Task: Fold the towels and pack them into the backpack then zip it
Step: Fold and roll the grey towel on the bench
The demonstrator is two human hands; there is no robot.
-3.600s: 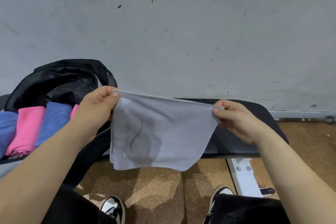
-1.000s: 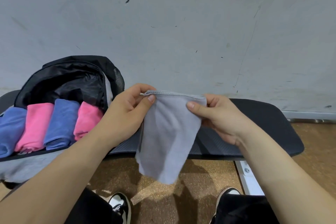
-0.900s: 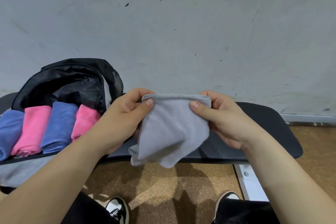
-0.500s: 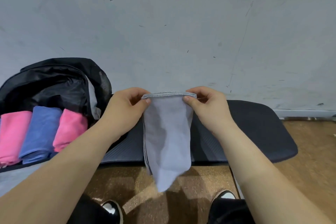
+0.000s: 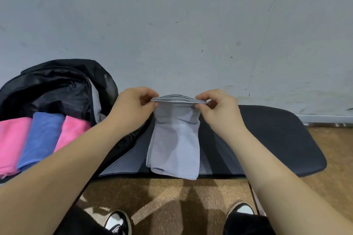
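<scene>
While pinching both top corners, square up the grey towel (image 5: pixel 174 139) before folding again. Left hand (image 5: pixel 133 108): thumb and forefinger closed on the top-left of the stacked hem. Right hand (image 5: pixel 219 112): same pinch at top-right, other fingers curled. Pull hem taut, level the layers, lower onto bench pad (image 5: pixel 277 139), fold bottom up. Hanging in front of the pad, just right of the open backpack (image 5: pixel 57 82). Long axis vertical: hem up, loose end down near the pad's front edge. Staggered at bottom left; probably worth fixing first.

Soft matt grey cloth towel (image 5: pixel 174 139); ribbed black bench pad (image 5: pixel 267 139); glossy black backpack (image 5: pixel 57 84) lining; speckled cork-like floor (image 5: pixel 172 196)
</scene>
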